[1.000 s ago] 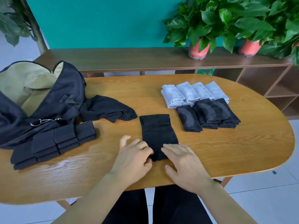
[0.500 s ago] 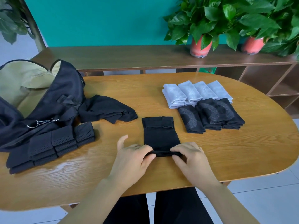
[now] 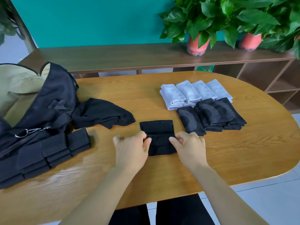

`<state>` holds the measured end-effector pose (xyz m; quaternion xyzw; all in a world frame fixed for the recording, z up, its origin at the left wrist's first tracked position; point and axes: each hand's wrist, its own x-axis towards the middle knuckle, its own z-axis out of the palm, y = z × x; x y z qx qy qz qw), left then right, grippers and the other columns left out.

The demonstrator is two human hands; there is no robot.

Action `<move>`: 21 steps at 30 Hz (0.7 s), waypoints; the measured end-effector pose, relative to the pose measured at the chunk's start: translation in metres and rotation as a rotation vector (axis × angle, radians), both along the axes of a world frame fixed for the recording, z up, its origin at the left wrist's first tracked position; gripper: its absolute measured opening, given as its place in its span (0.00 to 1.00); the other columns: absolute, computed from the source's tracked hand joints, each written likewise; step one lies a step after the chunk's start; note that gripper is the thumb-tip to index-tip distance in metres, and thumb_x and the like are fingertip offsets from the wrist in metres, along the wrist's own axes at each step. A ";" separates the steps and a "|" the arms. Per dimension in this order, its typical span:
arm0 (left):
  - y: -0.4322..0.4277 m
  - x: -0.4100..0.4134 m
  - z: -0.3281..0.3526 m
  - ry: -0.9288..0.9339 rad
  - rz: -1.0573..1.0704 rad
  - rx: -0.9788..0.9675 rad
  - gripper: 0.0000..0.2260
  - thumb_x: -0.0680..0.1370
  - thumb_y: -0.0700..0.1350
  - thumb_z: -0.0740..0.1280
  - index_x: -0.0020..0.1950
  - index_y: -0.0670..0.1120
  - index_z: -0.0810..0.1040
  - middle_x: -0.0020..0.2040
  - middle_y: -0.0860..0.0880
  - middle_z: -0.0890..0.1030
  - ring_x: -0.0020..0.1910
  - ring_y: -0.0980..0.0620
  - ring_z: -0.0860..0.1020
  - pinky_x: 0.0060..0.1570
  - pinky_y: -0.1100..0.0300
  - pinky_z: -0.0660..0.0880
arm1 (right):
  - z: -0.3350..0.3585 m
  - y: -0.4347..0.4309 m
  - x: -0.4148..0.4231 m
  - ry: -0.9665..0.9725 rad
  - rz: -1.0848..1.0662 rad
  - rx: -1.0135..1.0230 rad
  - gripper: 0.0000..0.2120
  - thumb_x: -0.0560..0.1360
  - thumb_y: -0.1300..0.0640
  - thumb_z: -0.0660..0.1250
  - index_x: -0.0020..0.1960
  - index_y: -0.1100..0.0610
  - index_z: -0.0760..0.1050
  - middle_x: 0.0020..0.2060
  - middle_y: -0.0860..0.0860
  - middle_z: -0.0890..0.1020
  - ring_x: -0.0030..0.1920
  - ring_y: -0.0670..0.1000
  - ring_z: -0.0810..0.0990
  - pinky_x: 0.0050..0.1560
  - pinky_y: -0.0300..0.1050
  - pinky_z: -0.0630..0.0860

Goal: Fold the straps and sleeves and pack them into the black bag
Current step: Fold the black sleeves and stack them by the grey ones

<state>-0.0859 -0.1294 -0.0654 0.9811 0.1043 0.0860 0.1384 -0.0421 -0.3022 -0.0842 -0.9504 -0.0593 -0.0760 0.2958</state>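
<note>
The table (image 3: 227, 159) is glossy grained wood. At its middle the black sleeve (image 3: 159, 146) is matt cloth; at its left end the straps (image 3: 55, 148) are perforated matt fabric, and the black bag (image 3: 53, 101) bears a shiny metal clip (image 3: 30, 131).

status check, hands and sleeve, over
Hands: left hand and right hand pinch the black sleeve, half folded. Open black bag at left. Beside it, crumpled black cloth.

On the oval wooden worktop (image 3: 227, 156), an open black bag (image 3: 53, 101), perforated black straps (image 3: 53, 150) and a crumpled black sleeve (image 3: 100, 112) lie left. A half-folded black sleeve (image 3: 158, 127) lies centre, folded grey sleeves (image 3: 191, 93) and patterned black sleeves (image 3: 211, 114) right.
</note>
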 end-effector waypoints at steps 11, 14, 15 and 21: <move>0.000 0.001 -0.010 0.044 -0.007 0.078 0.11 0.82 0.57 0.54 0.57 0.56 0.74 0.37 0.58 0.77 0.47 0.56 0.74 0.61 0.53 0.54 | -0.016 0.005 -0.003 -0.154 -0.051 -0.156 0.08 0.75 0.48 0.71 0.43 0.53 0.79 0.30 0.46 0.77 0.40 0.52 0.75 0.44 0.46 0.61; 0.003 -0.002 -0.011 0.034 0.003 0.044 0.11 0.82 0.58 0.55 0.57 0.56 0.73 0.39 0.58 0.79 0.49 0.56 0.74 0.62 0.53 0.54 | -0.015 0.004 -0.008 -0.115 -0.061 -0.119 0.08 0.76 0.47 0.69 0.45 0.52 0.79 0.31 0.45 0.77 0.46 0.51 0.74 0.45 0.46 0.61; 0.004 -0.003 -0.011 0.025 0.004 0.032 0.11 0.82 0.58 0.55 0.57 0.57 0.73 0.39 0.58 0.79 0.50 0.56 0.74 0.62 0.53 0.54 | -0.013 0.003 -0.008 -0.099 -0.064 -0.105 0.08 0.76 0.47 0.68 0.46 0.51 0.78 0.32 0.44 0.77 0.48 0.51 0.73 0.46 0.46 0.61; 0.010 -0.021 -0.012 -0.109 0.003 -0.021 0.10 0.80 0.55 0.59 0.58 0.56 0.75 0.43 0.58 0.78 0.49 0.56 0.75 0.60 0.52 0.58 | -0.005 -0.006 -0.021 -0.038 -0.068 0.073 0.10 0.80 0.50 0.61 0.59 0.50 0.75 0.47 0.43 0.78 0.54 0.48 0.73 0.55 0.45 0.64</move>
